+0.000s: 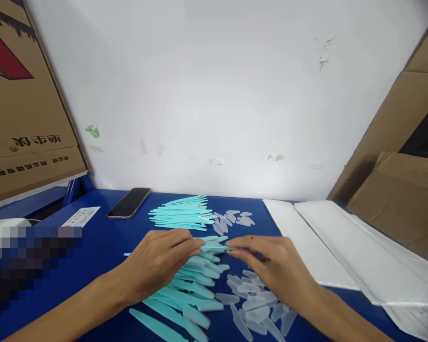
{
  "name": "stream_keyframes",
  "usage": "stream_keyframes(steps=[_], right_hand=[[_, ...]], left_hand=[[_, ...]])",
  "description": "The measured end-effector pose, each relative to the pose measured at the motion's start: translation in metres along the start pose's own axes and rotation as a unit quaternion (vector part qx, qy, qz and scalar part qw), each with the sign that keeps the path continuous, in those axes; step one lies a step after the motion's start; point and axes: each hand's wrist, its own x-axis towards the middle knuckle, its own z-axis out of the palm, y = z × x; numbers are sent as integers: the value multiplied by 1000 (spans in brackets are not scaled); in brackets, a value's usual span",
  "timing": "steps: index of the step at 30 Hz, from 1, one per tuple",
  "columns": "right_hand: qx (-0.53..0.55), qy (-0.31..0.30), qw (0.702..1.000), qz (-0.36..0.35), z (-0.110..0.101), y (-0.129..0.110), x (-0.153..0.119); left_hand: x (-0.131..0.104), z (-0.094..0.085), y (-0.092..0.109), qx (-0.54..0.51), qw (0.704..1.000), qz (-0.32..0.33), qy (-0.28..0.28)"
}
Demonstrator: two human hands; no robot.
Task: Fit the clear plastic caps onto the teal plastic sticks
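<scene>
My left hand (160, 259) is closed on a thin turquoise eyebrow razor (212, 247), whose narrow tail sticks out past the hand on the left. At the razor's right end, the thumb and fingers of my right hand (278, 261) pinch a small translucent cap (228, 247). The fingertips partly hide how far the cap covers the blade. Below my hands lies a loose pile of turquoise razors (196, 301), broad ends to the right. Beside it, under my right hand, is a heap of translucent caps (257, 304).
Behind my hands lie a neater row of turquoise razors (181, 213) and more translucent caps (228, 219). A phone (130, 203) rests at back left on the blue table (103, 242). White plastic packets (324, 242) lie on the right. Cardboard boxes (24, 104) flank the white wall (214, 95).
</scene>
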Motion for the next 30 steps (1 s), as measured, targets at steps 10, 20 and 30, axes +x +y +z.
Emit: stream_keyframes(steps=[10,20,30], right_hand=[[-333,-18,931,146,-32,29,8],[-455,-135,843,252,-40,39,1],[-446,-225,819,284,-42,30,5]], left_hand=[[-7,0,-23,20,991,-108,-73],[-2,-6,-19,-69,981,-146,-111],[-6,-10,-14,-118,960,-189,-170]])
